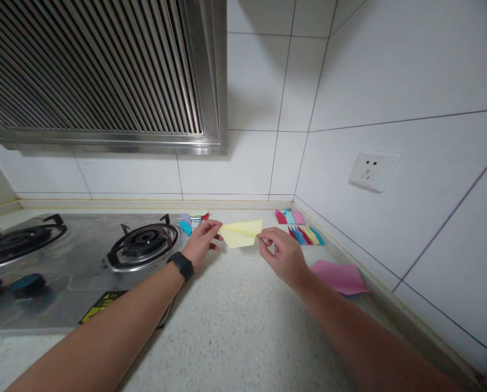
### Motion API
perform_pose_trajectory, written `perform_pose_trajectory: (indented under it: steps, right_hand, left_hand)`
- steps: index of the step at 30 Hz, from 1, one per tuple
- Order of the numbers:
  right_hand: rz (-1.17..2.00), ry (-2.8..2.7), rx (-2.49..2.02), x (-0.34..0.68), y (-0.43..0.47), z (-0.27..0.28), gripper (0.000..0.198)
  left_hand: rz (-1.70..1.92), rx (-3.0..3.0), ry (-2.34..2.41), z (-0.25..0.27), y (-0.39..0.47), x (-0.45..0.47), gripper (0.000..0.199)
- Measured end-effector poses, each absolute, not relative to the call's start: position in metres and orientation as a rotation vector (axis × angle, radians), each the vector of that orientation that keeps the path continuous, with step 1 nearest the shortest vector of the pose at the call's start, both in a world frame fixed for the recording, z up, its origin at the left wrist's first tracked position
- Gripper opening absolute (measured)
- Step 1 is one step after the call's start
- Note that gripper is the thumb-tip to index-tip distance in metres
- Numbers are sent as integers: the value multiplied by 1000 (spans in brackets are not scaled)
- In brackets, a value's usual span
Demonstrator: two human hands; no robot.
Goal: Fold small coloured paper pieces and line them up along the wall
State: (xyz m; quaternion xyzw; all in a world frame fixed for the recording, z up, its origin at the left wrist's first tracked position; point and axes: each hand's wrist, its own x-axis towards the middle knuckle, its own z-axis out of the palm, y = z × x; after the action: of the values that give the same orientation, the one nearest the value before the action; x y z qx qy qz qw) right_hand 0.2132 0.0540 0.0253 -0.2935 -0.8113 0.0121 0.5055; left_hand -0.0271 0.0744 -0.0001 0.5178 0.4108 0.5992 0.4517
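Observation:
A yellow sheet of paper (pixel 240 234) with a crease across it is stretched between my two hands above the countertop (pixel 235 310). My left hand (pixel 203 240), with a black watch on the wrist, pinches its left corner between thumb and forefinger. At the right edge, my right hand (pixel 283 253) grips the paper with thumb and fingertips. Folded colored papers (pixel 306 235) lie just beyond my right hand, and another group of folded papers (pixel 289 216) sits behind them. A pink sheet (pixel 341 276) lies to the right, partly hidden by my right forearm.
On the left is a gas stove (pixel 84 294) with a burner (pixel 146 242) near my left hand. More colored paper pieces (pixel 192 222) lie by the stove's back right corner. A range hood (pixel 104 71) hangs above, and a socket (pixel 374 170) is on the right wall.

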Motion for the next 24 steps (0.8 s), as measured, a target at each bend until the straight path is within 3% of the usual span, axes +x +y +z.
perform_pose_trajectory:
  steps: [17,24]
  right_hand:
    - [-25,-2011,-612,213,53,23,24]
    - [104,-1839,-762,213,60,21,11]
  left_hand:
    - [1476,1276,1006,0,74,-27,30]
    - [1456,1318,1032,-2,74,-27,26]
